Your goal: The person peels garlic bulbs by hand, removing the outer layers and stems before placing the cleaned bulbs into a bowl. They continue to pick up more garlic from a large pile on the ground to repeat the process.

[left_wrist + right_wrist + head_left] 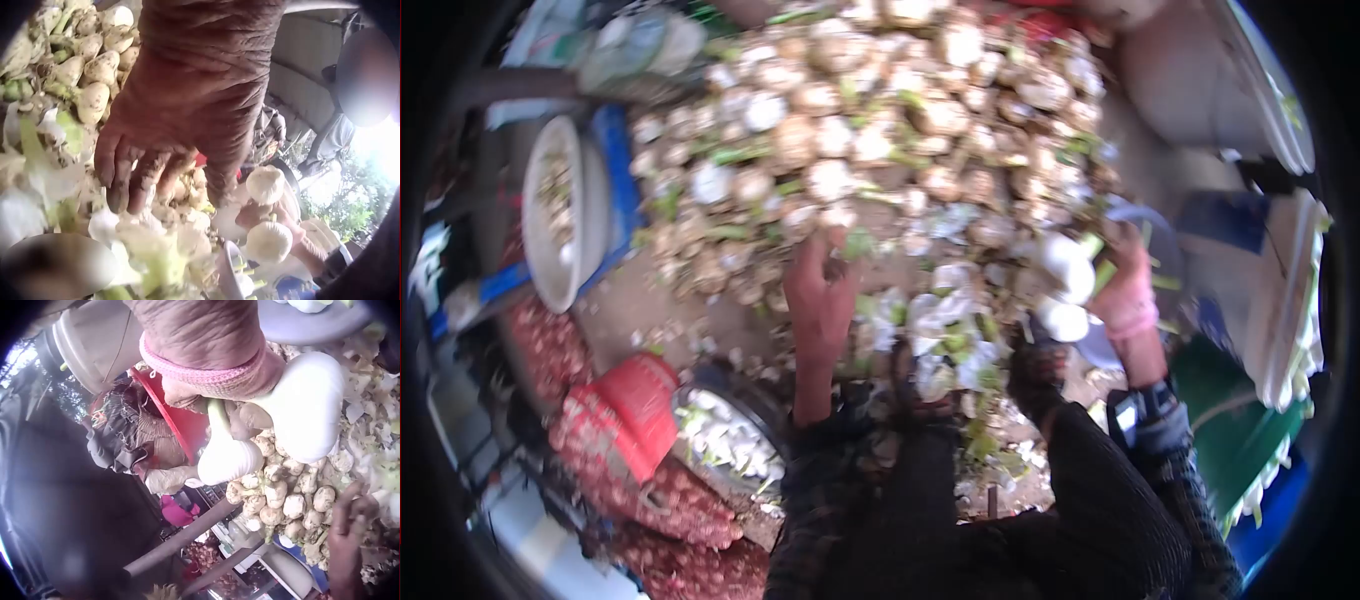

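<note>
My right hand (1125,280), with a pink knitted band around it, grips white garlic bulbs by their green stems. In the right wrist view, one large bulb (309,406) and a second bulb (230,461) hang from its fingers. My left hand (820,300) is at the near edge of a heap of unpeeled garlic (830,130). Its fingers (140,181) point down, loosely bent, over bulbs and peelings in the left wrist view, with nothing held between them. White and green peelings (945,315) lie between the hands, close to my feet.
A pale basin (535,220) stands at the left, near red mesh sacks (630,490) and a red plastic container (635,400). A dark pan (730,435) holds white pieces. A lilac tub (1145,225) is beside my right hand; white buckets (1285,290) stand farther right.
</note>
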Action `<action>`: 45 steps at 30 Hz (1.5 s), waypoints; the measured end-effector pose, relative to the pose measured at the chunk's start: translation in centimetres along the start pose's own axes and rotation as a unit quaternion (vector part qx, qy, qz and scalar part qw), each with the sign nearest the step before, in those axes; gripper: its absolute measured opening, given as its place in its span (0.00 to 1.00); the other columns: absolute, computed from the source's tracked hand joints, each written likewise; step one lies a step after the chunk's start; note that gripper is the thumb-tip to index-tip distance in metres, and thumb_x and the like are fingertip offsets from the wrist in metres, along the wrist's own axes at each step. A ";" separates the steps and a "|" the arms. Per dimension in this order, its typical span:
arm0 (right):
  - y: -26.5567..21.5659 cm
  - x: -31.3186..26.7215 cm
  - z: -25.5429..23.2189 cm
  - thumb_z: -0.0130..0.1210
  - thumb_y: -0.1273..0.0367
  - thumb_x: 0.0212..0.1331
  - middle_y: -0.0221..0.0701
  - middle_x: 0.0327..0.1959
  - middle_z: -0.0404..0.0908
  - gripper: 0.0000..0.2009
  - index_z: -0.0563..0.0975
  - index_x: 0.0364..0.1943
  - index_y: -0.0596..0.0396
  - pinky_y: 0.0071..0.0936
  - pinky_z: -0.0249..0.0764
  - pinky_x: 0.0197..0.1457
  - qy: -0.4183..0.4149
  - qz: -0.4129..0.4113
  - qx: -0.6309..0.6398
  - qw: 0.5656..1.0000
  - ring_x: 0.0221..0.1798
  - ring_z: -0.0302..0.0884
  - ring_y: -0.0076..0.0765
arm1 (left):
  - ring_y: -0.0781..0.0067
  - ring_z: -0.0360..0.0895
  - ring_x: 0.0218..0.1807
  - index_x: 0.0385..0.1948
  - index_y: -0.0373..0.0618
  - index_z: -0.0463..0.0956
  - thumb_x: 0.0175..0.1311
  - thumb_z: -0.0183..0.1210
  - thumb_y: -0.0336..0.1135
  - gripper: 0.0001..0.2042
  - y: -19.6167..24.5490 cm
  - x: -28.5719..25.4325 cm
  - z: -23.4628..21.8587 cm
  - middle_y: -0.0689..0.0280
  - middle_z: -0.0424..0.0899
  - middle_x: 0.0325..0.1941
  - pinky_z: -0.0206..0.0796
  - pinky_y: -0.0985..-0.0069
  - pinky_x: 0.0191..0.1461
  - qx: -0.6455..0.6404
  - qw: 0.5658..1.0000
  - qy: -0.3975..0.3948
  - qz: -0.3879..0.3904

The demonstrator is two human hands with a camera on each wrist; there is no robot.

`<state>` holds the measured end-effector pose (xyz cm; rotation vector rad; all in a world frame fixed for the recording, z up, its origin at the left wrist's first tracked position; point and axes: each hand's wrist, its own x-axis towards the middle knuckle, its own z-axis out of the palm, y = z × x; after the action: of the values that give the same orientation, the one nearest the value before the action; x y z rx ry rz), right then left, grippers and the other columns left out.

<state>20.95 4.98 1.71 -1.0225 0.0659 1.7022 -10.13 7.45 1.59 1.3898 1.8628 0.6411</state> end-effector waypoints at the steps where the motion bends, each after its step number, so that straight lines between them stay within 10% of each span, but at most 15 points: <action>1: 0.1 0.0 -0.5 0.46 0.56 0.56 0.31 0.40 0.74 0.16 0.71 0.39 0.52 0.42 0.64 0.56 0.013 -0.003 0.011 1.000 0.46 0.70 0.38 | 0.74 0.73 0.33 0.42 0.40 0.72 0.47 0.61 0.31 0.18 0.1 1.3 -1.9 0.64 0.77 0.31 0.65 0.77 0.41 0.073 0.989 0.120 0.033; 4: -0.1 0.8 -4.0 0.47 0.61 0.54 0.37 0.39 0.73 0.16 0.70 0.42 0.58 0.40 0.67 0.49 -0.072 -0.009 0.014 0.997 0.41 0.71 0.42 | 0.66 0.72 0.36 0.41 0.41 0.73 0.46 0.60 0.34 0.18 -1.2 6.9 -7.1 0.60 0.75 0.34 0.64 0.72 0.43 0.106 0.930 0.340 0.088; 10: 0.9 -1.1 1.6 0.45 0.68 0.49 0.37 0.30 0.70 0.18 0.66 0.45 0.63 0.30 0.69 0.36 -0.115 0.045 -0.119 0.985 0.28 0.69 0.37 | 0.63 0.73 0.36 0.38 0.36 0.72 0.43 0.59 0.37 0.19 -4.0 14.3 -7.3 0.58 0.76 0.35 0.64 0.71 0.43 0.279 0.937 0.211 0.002; 18: 2.9 -0.9 2.5 0.52 0.65 0.50 0.33 0.30 0.72 0.21 0.67 0.47 0.65 0.21 0.69 0.27 -0.228 0.137 -0.217 0.939 0.25 0.70 0.25 | 0.73 0.72 0.41 0.35 0.38 0.72 0.40 0.54 0.26 0.14 -0.7 0.5 -1.4 0.61 0.73 0.39 0.67 0.80 0.44 -0.498 0.866 0.035 -0.005; 20: 3.7 0.1 0.4 0.57 0.70 0.43 0.35 0.33 0.74 0.24 0.68 0.48 0.66 0.24 0.70 0.31 -0.288 -0.153 -0.531 0.782 0.27 0.71 0.25 | 0.73 0.71 0.43 0.36 0.37 0.72 0.39 0.54 0.25 0.16 0.5 -1.9 1.2 0.61 0.73 0.41 0.65 0.79 0.47 -0.499 0.862 -0.085 0.028; 21: 4.5 0.5 -1.2 0.58 0.72 0.41 0.36 0.33 0.75 0.24 0.69 0.47 0.67 0.25 0.70 0.31 -0.318 -0.395 -0.675 0.536 0.27 0.72 0.27 | 0.72 0.69 0.46 0.37 0.37 0.72 0.37 0.54 0.24 0.18 1.2 -2.9 2.6 0.61 0.72 0.42 0.63 0.78 0.50 -0.488 0.848 -0.194 0.076; 23: 4.9 -0.2 0.8 0.59 0.71 0.39 0.36 0.32 0.75 0.22 0.71 0.43 0.64 0.27 0.71 0.32 -0.308 -0.434 -0.626 0.570 0.26 0.73 0.32 | 0.71 0.70 0.47 0.38 0.37 0.72 0.35 0.53 0.23 0.20 2.7 -4.3 5.0 0.62 0.72 0.43 0.61 0.76 0.52 -0.456 0.852 -0.250 0.058; 25: 4.2 -0.3 1.2 0.58 0.72 0.40 0.34 0.26 0.74 0.13 0.73 0.33 0.60 0.26 0.71 0.31 -0.198 0.211 -0.234 0.928 0.29 0.74 0.33 | 0.70 0.70 0.47 0.38 0.37 0.72 0.34 0.54 0.23 0.20 3.0 -4.7 6.2 0.61 0.73 0.42 0.61 0.75 0.52 -0.447 0.854 -0.263 0.032; 26: 3.9 -0.1 1.1 0.55 0.74 0.43 0.30 0.21 0.72 0.05 0.71 0.26 0.57 0.25 0.69 0.29 -0.333 -0.083 -0.534 0.773 0.28 0.74 0.31 | 0.69 0.70 0.47 0.37 0.37 0.72 0.34 0.54 0.23 0.20 3.1 -4.5 6.4 0.60 0.73 0.42 0.61 0.75 0.52 -0.398 0.876 -0.265 0.063; 29: 3.5 0.5 1.2 0.52 0.69 0.49 0.30 0.15 0.73 0.06 0.71 0.21 0.57 0.25 0.69 0.25 -0.380 -0.270 -0.554 0.690 0.19 0.73 0.29 | 0.64 0.70 0.47 0.38 0.37 0.71 0.35 0.58 0.25 0.20 3.6 -3.9 6.5 0.58 0.72 0.43 0.62 0.71 0.51 -0.330 0.893 -0.263 0.154; 34: 3.6 0.1 1.4 0.56 0.74 0.37 0.28 0.16 0.74 0.04 0.73 0.20 0.53 0.27 0.68 0.26 -0.245 -0.102 -0.464 0.845 0.21 0.74 0.37 | 0.57 0.71 0.47 0.43 0.41 0.69 0.33 0.64 0.27 0.27 5.2 -5.4 6.8 0.57 0.71 0.46 0.64 0.66 0.51 -0.031 0.936 -0.135 0.324; 36: 3.3 0.7 0.7 0.56 0.74 0.36 0.29 0.18 0.75 0.06 0.74 0.23 0.53 0.28 0.67 0.28 -0.341 -0.300 -0.593 0.664 0.22 0.74 0.38 | 0.56 0.71 0.48 0.44 0.41 0.69 0.33 0.64 0.27 0.27 5.0 -5.6 7.3 0.57 0.71 0.46 0.64 0.66 0.51 -0.025 0.936 -0.122 0.329; 41: 3.1 -0.1 0.6 0.54 0.74 0.34 0.30 0.23 0.76 0.07 0.75 0.23 0.53 0.29 0.67 0.29 -0.301 -0.376 -0.638 0.601 0.24 0.74 0.40 | 0.58 0.70 0.48 0.45 0.39 0.68 0.34 0.63 0.27 0.27 4.0 -5.3 7.3 0.56 0.69 0.48 0.65 0.68 0.50 -0.148 0.945 -0.117 0.266; 43: 3.4 -0.4 0.6 0.55 0.74 0.31 0.30 0.20 0.76 0.09 0.75 0.24 0.53 0.30 0.67 0.28 -0.299 -0.214 -0.563 0.740 0.24 0.73 0.40 | 0.62 0.70 0.48 0.46 0.38 0.67 0.36 0.61 0.25 0.27 3.7 -5.3 7.4 0.56 0.70 0.49 0.64 0.71 0.51 -0.216 0.941 -0.122 0.230; 45: 2.7 -0.1 1.4 0.55 0.72 0.40 0.27 0.16 0.73 0.06 0.75 0.26 0.57 0.23 0.67 0.24 -0.323 -0.380 -0.609 0.616 0.20 0.73 0.25 | 0.64 0.70 0.49 0.47 0.37 0.66 0.40 0.59 0.28 0.26 4.8 -5.3 6.6 0.56 0.71 0.48 0.64 0.72 0.52 -0.411 0.892 -0.189 0.005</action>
<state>17.97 4.53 1.48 -0.9727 -1.9646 1.0108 -1.19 3.63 2.33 0.8635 1.0606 0.9409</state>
